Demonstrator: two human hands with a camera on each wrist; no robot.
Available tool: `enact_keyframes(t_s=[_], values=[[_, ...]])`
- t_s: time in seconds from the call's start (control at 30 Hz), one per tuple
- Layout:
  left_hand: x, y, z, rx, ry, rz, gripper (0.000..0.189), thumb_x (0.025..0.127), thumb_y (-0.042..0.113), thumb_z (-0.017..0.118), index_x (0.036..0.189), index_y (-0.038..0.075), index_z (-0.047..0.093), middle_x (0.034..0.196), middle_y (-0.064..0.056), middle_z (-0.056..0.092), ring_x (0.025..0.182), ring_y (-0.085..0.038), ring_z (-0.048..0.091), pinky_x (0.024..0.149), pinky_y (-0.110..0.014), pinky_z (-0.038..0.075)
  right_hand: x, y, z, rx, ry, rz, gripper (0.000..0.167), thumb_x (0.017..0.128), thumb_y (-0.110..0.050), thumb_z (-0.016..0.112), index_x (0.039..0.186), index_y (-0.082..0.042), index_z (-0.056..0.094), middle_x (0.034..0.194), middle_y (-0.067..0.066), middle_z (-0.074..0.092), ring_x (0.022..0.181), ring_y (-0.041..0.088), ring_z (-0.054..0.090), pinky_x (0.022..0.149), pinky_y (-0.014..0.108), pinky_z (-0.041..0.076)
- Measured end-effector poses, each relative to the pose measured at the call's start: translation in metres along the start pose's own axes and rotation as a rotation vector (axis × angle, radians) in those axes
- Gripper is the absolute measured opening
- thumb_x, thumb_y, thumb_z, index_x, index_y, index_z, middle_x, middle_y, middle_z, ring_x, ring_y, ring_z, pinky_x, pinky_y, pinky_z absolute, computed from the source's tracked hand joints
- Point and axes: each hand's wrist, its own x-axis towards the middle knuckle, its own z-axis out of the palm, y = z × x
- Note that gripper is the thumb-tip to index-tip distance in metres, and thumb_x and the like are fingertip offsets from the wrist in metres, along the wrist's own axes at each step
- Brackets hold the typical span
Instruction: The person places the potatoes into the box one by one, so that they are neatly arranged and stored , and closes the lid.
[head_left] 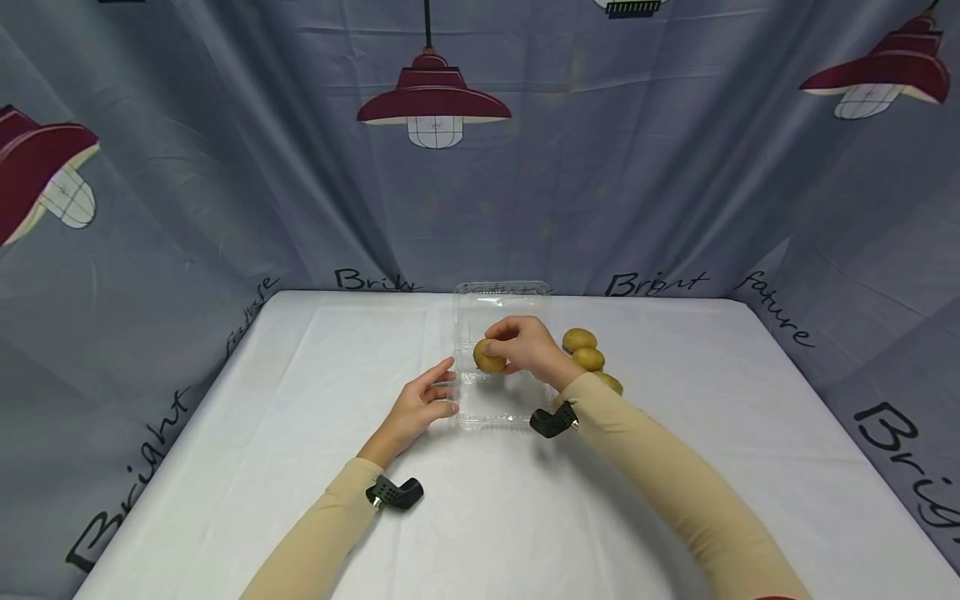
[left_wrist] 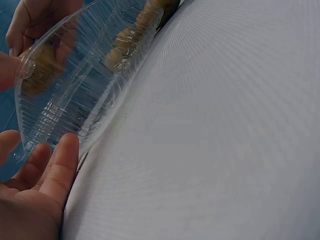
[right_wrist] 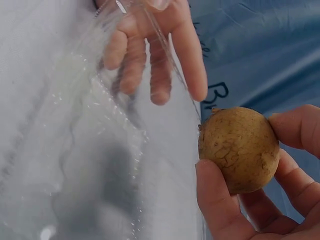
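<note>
In the head view a clear plastic clamshell box (head_left: 491, 404) lies open on the table, one half behind the other. My right hand (head_left: 531, 343) holds a brown-skinned kiwi (head_left: 489, 357) above it, pinched between thumb and fingers. The right wrist view shows that kiwi (right_wrist: 240, 150) close up, with a small dark nub at one end. My left hand (head_left: 420, 404) is at the box's left side, its fingers extended. In the left wrist view its fingertips (left_wrist: 67, 145) are against or very near the clear wall.
More kiwis (head_left: 579, 340) lie in a rough line just right of the box, partly hidden by my right forearm. A white cloth covers the table (head_left: 300, 375). Behind it hangs a grey-blue curtain (head_left: 480, 208) printed with lamps and lettering.
</note>
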Motion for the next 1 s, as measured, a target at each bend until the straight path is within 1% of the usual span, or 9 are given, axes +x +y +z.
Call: enact_keyframes(t_s=[0.2,0.37,0.6,0.7,0.9,1.0], values=[[0.000,0.000,0.000,-0.007,-0.001,-0.005,0.082,0.085,0.000,0.064,0.160,0.006,0.031,0.149,-0.027,0.043,0.126,-0.037,0.055,0.087,-0.016,0.054,0.002,0.001,0.009,-0.011,0.000,-0.007,0.026,0.090,-0.012,0.075,0.114,-0.004,0.071,0.119,0.015,0.068,0.097,0.026,0.068,0.069,0.037,0.064],[-0.001,0.000,-0.001,-0.010,-0.003,-0.007,0.082,0.086,0.001,0.064,0.161,0.007,0.031,0.148,-0.027,0.043,0.126,-0.035,0.056,0.088,-0.016,0.054,0.005,0.006,0.016,-0.019,-0.006,-0.011,0.024,0.089,-0.011,0.075,0.111,-0.003,0.072,0.116,0.015,0.069,0.093,0.023,0.068,0.067,0.036,0.064],[-0.002,0.000,-0.001,-0.017,-0.010,0.002,0.082,0.086,0.000,0.064,0.161,0.006,0.030,0.148,-0.029,0.042,0.127,-0.039,0.055,0.088,-0.016,0.054,0.004,0.008,0.024,-0.054,-0.017,-0.014,0.023,0.088,-0.010,0.076,0.109,-0.003,0.073,0.112,0.014,0.070,0.089,0.021,0.067,0.062,0.032,0.062],[-0.001,-0.001,-0.002,-0.017,-0.013,-0.001,0.082,0.087,0.000,0.064,0.161,0.006,0.030,0.149,-0.028,0.042,0.127,-0.037,0.056,0.087,-0.015,0.054,0.005,0.010,0.027,-0.073,-0.025,-0.016,0.023,0.088,-0.010,0.077,0.109,-0.004,0.073,0.111,0.013,0.071,0.087,0.021,0.068,0.060,0.032,0.062],[-0.001,-0.001,-0.001,-0.015,-0.004,-0.005,0.082,0.086,0.001,0.064,0.161,0.006,0.030,0.147,-0.025,0.044,0.120,-0.025,0.059,0.086,-0.015,0.054,0.005,0.013,0.036,-0.128,-0.029,-0.031,0.022,0.087,-0.010,0.075,0.108,-0.005,0.075,0.110,0.013,0.071,0.086,0.021,0.068,0.059,0.031,0.061],[0.000,-0.001,-0.001,-0.016,-0.003,-0.006,0.082,0.086,0.001,0.064,0.161,0.006,0.030,0.146,-0.024,0.045,0.118,-0.023,0.059,0.086,-0.015,0.054,0.005,0.016,0.040,-0.149,-0.020,-0.017,0.021,0.087,-0.009,0.074,0.108,-0.005,0.075,0.108,0.013,0.071,0.088,0.022,0.068,0.058,0.030,0.061]])
